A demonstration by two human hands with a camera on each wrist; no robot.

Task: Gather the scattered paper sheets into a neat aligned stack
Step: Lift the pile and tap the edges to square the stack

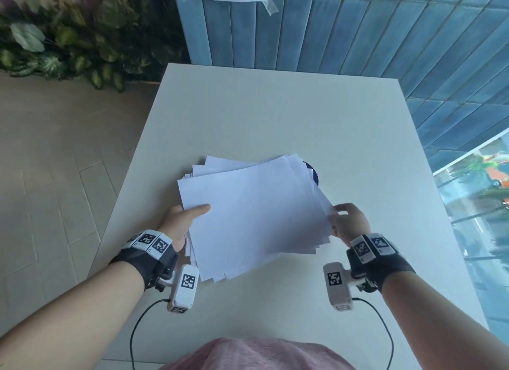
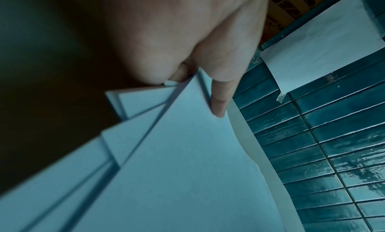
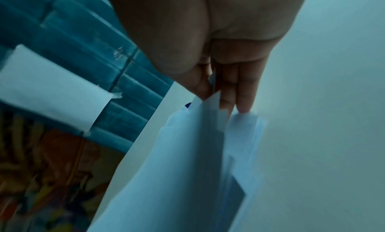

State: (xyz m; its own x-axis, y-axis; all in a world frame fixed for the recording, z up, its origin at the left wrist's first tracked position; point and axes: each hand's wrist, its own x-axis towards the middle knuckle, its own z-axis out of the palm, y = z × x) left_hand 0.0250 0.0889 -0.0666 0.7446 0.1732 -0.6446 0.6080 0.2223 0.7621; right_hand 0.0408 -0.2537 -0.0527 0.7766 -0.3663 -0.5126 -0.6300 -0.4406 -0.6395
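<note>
While the fanned paper sheets (image 1: 253, 215) hide most of a dark blue object (image 1: 314, 174) behind them, the left hand (image 1: 180, 223) grips their left edge and the right hand (image 1: 348, 221) pinches the right, above the white table (image 1: 275, 116) fronting a blue tiled wall (image 1: 358, 33).

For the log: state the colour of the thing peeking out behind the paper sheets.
Dark blue, clearest in the head view.
</note>
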